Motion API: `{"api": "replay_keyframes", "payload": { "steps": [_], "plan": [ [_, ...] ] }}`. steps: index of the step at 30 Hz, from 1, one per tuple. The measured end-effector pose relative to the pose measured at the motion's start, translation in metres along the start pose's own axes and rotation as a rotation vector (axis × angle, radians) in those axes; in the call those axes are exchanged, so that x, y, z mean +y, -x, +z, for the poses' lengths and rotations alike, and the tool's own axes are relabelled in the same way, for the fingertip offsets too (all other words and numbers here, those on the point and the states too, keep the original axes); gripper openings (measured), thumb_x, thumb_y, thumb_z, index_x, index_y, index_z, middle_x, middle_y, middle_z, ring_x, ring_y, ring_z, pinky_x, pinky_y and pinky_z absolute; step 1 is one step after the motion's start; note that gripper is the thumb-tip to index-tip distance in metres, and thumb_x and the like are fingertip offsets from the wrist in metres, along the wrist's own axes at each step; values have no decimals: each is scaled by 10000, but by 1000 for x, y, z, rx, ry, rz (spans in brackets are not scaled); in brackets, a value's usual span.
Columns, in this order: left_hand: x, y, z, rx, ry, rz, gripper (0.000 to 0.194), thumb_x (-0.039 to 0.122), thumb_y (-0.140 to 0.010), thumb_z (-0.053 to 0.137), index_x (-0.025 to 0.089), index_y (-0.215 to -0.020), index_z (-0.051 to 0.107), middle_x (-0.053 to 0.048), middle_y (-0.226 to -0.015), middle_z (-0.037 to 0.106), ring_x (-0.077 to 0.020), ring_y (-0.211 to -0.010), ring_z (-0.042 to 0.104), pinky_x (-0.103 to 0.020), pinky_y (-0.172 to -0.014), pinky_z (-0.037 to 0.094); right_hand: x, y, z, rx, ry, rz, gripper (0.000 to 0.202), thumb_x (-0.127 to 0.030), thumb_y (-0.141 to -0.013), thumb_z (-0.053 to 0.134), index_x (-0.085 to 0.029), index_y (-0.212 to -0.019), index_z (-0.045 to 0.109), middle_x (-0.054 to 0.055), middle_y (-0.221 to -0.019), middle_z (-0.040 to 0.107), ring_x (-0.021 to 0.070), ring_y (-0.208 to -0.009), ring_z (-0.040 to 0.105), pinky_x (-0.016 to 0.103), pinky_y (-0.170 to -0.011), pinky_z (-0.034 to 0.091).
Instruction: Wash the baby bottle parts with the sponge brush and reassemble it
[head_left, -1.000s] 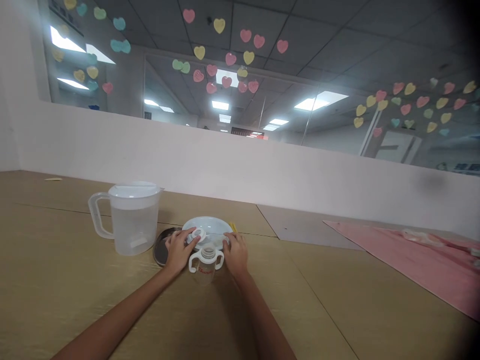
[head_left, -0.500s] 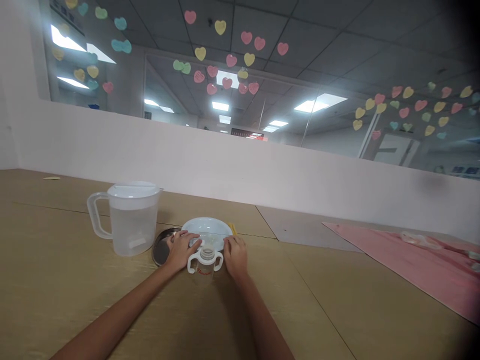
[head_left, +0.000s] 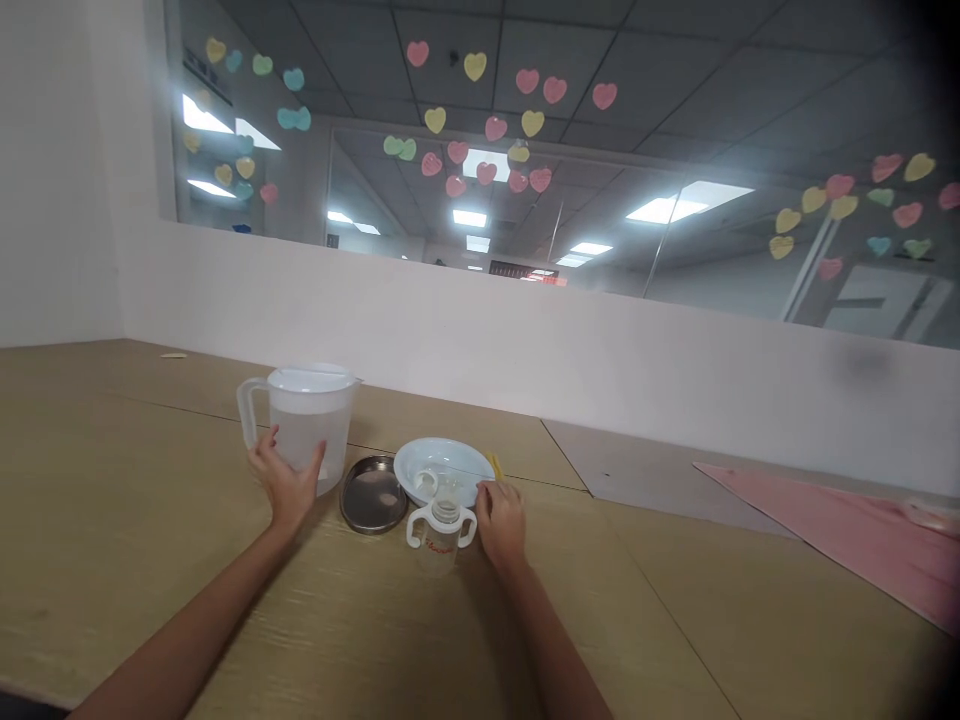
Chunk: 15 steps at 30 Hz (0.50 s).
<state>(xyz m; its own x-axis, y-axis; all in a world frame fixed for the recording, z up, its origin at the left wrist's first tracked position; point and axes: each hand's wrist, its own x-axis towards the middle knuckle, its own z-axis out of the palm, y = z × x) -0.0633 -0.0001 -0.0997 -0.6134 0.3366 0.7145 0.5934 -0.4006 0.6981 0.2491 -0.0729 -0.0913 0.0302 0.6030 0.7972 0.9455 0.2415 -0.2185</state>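
Note:
My left hand [head_left: 289,485] is at the front of the clear plastic pitcher [head_left: 307,430], thumb and fingers spread; whether it touches the wall I cannot tell. The pitcher stands upright with its white lid on and a liquid inside. My right hand [head_left: 502,520] has its fingers curled together at the right rim of the white bowl [head_left: 409,460]; what they pinch, if anything, is hidden. Small clear and white parts [head_left: 427,482] lie in the bowl. In front of it stands a clear baby bottle [head_left: 441,545] without a cap, with a white two-handled collar around its neck.
A round dark metal tray [head_left: 373,497] lies between pitcher and bowl. Something yellow [head_left: 494,464] shows behind the bowl's right side. A pink cloth [head_left: 847,520] covers the table's right part. A white wall [head_left: 465,330] with a window bounds the back.
My left hand has left the bowl and moved left to the pitcher, uncovering the metal tray. My right hand stays by the bowl's right rim. The whole view has shifted.

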Motion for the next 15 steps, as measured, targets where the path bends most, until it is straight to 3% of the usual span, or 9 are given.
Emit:
{"api": "replay_keyframes", "payload": {
  "steps": [3,7,9,13,15],
  "plan": [
    [-13,-4,3,-28,-31,-137,923,540,-628,717,132,-1358,328,-164,-1294,421,-307,-1201,394,-450,-1012,339,1,1,0,4,0,-3,307,-218,-916,361,-158,-805,641,58,-819,675,195,-806,575,298,-788,332],
    [-29,-29,4,104,-28,-290,677,471,-798,565,100,-1325,359,-182,-1316,423,-299,-1191,431,-475,-1023,323,3,1,0,21,9,-18,303,-217,-912,365,-155,-804,641,55,-805,675,197,-798,576,301,-793,333],
    [-37,-51,3,97,-30,-291,579,385,-824,538,78,-1292,391,-184,-1289,459,-299,-1181,450,-458,-1008,341,4,1,0,29,14,-25,304,-220,-914,365,-156,-808,643,58,-806,676,194,-796,578,300,-792,334],
    [-44,-95,6,-176,-106,-325,411,334,-827,505,66,-1139,504,-106,-993,617,-237,-903,586,-332,-756,470,5,1,0,53,9,-30,309,-226,-917,362,-157,-810,643,61,-811,679,189,-796,579,298,-787,336],
    [-39,-113,10,-275,-128,-317,347,348,-854,438,47,-977,560,-63,-757,609,-192,-711,575,-281,-599,450,5,2,0,72,7,-23,307,-218,-912,363,-156,-796,641,59,-799,677,189,-785,576,299,-784,338]
  ]
}}
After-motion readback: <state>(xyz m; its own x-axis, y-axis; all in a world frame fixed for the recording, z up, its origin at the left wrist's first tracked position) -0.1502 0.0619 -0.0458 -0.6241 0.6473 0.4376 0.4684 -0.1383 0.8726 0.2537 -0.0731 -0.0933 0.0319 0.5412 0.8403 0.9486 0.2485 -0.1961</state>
